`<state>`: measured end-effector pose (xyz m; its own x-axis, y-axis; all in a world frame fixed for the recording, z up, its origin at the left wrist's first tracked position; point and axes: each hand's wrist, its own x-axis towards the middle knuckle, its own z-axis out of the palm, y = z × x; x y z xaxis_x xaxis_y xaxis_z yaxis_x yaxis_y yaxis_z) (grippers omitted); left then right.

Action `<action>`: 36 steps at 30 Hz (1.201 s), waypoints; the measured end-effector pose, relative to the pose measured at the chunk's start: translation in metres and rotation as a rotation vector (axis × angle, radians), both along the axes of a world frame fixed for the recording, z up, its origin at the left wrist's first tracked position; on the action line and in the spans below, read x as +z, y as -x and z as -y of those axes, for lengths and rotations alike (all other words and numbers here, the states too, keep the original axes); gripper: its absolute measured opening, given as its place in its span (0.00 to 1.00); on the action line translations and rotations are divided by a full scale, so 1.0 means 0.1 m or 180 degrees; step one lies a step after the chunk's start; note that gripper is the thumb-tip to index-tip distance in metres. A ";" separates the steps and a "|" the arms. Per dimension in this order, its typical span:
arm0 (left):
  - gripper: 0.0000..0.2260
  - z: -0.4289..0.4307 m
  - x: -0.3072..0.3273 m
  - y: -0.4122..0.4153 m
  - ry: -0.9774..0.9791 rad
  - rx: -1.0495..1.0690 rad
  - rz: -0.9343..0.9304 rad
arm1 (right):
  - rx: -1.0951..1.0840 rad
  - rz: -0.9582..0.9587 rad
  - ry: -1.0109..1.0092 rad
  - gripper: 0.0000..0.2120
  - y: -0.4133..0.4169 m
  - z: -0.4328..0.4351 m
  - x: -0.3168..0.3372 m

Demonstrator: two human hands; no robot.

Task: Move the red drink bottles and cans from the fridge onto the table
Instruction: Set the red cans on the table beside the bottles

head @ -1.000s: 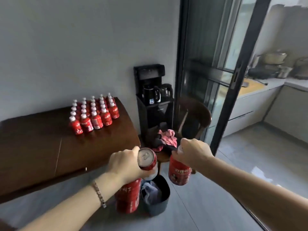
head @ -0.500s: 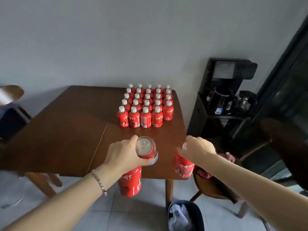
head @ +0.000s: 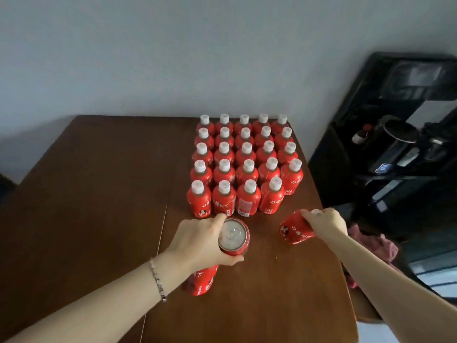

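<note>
Fingers, left: the left hand [head: 197, 240] is wrapped around a red can [head: 233, 237], thumb on its near side and fingertips at its far rim, silver top facing the camera; a second red container [head: 201, 280] hangs under the same palm, and how it is pinned there cannot be seen.
Table: the brown wooden table [head: 86, 194] is bare on its left half, with a seam running up the middle.
Bottles already moved: a block of red bottles with white caps [head: 244, 167] stands upright in tight rows on the far right part of the table, the front row just beyond the can.
Fingers, right: the right hand [head: 326, 222] is closed over the cap end of a tilted red bottle [head: 295, 230], held above the table near its right edge.
Beside the table: a black appliance stand [head: 395, 144] is at the right, and a pink cloth [head: 371, 243] lies low by the right forearm.
Contents: all caps and the can top look sealed; fill levels cannot be told through the red wrap.
Risk, left: two containers in one hand is a weak hold, so the lower one may slip as the can is set down.
Risk, centre: the can is close to the front row; a nudge could topple packed bottles in a chain.
Risk, right: the tilted bottle, if set down off-level near the edge, may tip and roll off.
</note>
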<state>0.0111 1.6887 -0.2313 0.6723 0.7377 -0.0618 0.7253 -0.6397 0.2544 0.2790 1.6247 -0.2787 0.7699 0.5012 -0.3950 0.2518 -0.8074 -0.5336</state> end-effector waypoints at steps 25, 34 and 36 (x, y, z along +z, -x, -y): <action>0.33 -0.83 -0.66 -0.46 0.0282 -0.0524 0.0400 | -0.1809 -0.1702 -0.0866 0.15 -0.08 -0.65 -0.58; 0.35 -0.84 -0.68 -0.35 0.0132 -0.0566 -0.0017 | 0.1944 -0.0950 -0.0895 0.33 0.94 -0.58 -0.68; 0.37 -0.83 -0.63 -0.31 0.0226 -0.0593 -0.0268 | 0.1844 -0.0620 -0.0910 0.30 1.04 -0.57 -0.70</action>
